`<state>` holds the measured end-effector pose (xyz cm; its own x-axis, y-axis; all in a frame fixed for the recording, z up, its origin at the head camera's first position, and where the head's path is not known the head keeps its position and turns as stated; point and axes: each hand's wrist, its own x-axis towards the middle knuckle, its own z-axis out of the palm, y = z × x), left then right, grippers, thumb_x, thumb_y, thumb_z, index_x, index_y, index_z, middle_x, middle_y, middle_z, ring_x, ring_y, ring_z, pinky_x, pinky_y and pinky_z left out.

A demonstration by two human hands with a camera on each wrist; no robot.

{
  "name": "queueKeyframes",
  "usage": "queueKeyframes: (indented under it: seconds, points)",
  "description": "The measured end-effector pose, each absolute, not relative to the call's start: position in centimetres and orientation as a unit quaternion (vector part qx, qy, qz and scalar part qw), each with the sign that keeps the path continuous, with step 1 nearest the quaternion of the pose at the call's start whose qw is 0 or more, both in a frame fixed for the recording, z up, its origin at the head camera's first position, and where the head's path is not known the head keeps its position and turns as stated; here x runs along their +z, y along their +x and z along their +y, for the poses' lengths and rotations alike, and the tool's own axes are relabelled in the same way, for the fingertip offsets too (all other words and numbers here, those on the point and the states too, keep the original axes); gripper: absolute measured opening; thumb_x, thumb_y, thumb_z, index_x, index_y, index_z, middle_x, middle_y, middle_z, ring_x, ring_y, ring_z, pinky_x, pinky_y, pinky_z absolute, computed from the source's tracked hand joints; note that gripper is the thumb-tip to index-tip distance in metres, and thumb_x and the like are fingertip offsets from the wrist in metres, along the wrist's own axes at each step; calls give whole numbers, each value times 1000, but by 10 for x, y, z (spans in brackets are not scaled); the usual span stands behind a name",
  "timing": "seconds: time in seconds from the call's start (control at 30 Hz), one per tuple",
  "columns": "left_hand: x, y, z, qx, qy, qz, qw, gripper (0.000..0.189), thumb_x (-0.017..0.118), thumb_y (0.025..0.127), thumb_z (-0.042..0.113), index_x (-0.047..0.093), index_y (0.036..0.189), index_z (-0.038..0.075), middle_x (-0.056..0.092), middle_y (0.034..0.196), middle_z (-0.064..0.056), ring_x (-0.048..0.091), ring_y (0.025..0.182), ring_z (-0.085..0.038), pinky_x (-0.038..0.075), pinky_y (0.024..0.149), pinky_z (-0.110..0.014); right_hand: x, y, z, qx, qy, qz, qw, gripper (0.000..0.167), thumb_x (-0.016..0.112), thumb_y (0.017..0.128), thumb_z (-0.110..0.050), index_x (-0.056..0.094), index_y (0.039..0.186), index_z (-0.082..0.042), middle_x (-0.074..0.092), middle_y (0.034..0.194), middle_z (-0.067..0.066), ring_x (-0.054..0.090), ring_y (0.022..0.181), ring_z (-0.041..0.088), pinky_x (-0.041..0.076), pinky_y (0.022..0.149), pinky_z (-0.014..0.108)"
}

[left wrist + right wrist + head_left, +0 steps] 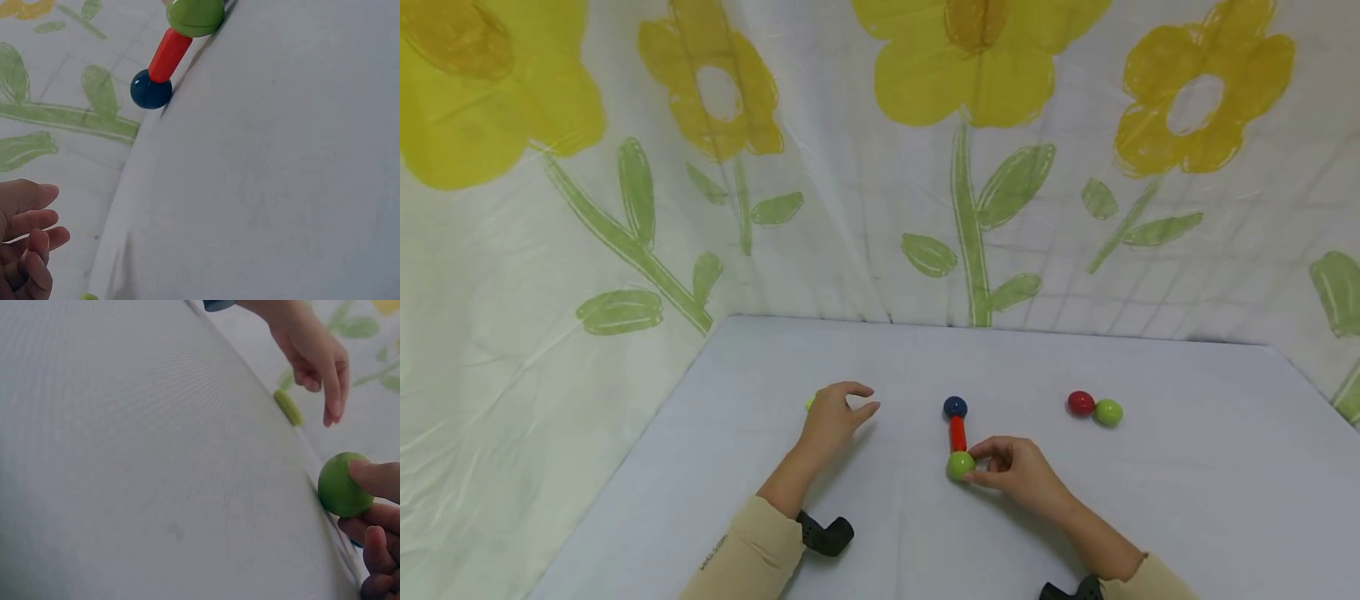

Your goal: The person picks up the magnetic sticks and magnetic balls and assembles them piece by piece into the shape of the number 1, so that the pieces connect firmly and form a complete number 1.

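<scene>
On the white table a red rod [957,434] lies between a dark blue ball [955,407] at its far end and a green ball [959,467] at its near end, touching both. My right hand [1021,477] pinches the green ball between thumb and fingers, as the right wrist view [347,485] also shows. To the left, my left hand [835,415] is held above the table with thumb and fingers apart and nothing between them. A yellow-green rod [288,407] lies near it, mostly hidden behind that hand in the head view.
Farther right on the table [1195,467], a red ball [1081,403] and another green ball [1108,412] sit side by side. A hanging cloth [850,250] printed with yellow flowers stands behind the table's back edge. Black devices [826,534] are worn at both wrists.
</scene>
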<state>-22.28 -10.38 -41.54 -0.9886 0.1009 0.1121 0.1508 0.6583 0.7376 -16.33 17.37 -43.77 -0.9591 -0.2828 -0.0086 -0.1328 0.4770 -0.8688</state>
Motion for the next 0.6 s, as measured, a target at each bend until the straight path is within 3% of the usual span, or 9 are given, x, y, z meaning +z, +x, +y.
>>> queueKeyframes:
  seconds: [0.1, 0.2, 0.23, 0.3, 0.4, 0.6]
  points:
    - [-414, -225, -113, -381, -65, -921, 54, 28, 69, 83, 25, 69, 106, 8, 66, 111, -9, 63, 76, -21, 52, 72, -36, -439, -164, 173, -494, -121, 857, 77, 33, 77, 75, -19, 67, 99, 2, 60, 75, 3, 46, 61, 4, 39, 52, 18]
    - [-412, -227, -122, -364, -53, -927, 67, 29, 70, 83, 25, 68, 106, 8, 65, 116, -10, 60, 106, -27, 47, 91, -42, -439, -164, 173, -493, -118, 859, 75, 33, 77, 75, -19, 67, 99, 2, 60, 75, 3, 46, 61, 4, 39, 52, 18]
    - [-411, -228, -126, -365, -47, -928, 66, 29, 69, 83, 25, 68, 107, 8, 65, 116, -10, 58, 110, -27, 47, 91, -43, -439, -164, 173, -493, -116, 859, 76, 34, 77, 75, -19, 67, 99, 2, 59, 74, 3, 46, 61, 4, 39, 52, 18]
    - [-411, -230, -132, -373, -30, -926, 57, 29, 69, 84, 24, 68, 108, 9, 65, 117, -9, 60, 98, -27, 48, 83, -42, -440, -164, 173, -492, -112, 860, 77, 34, 77, 75, -19, 67, 99, 2, 59, 74, 2, 47, 61, 5, 39, 53, 18]
    - [-412, -231, -140, -379, -7, -924, 43, 29, 69, 84, 24, 67, 109, 10, 64, 117, -8, 58, 93, -24, 47, 77, -38, -440, -164, 173, -493, -108, 859, 80, 34, 77, 75, -20, 66, 99, 2, 58, 74, 2, 47, 62, 5, 39, 53, 18]
    - [-417, -232, -149, -371, -4, -928, 44, 26, 70, 82, 19, 68, 106, 8, 66, 114, -10, 57, 111, -28, 46, 87, -44, -438, -164, 172, -499, -108, 856, 81, 34, 77, 75, -20, 66, 99, 2, 58, 74, 2, 46, 62, 5, 39, 53, 18]
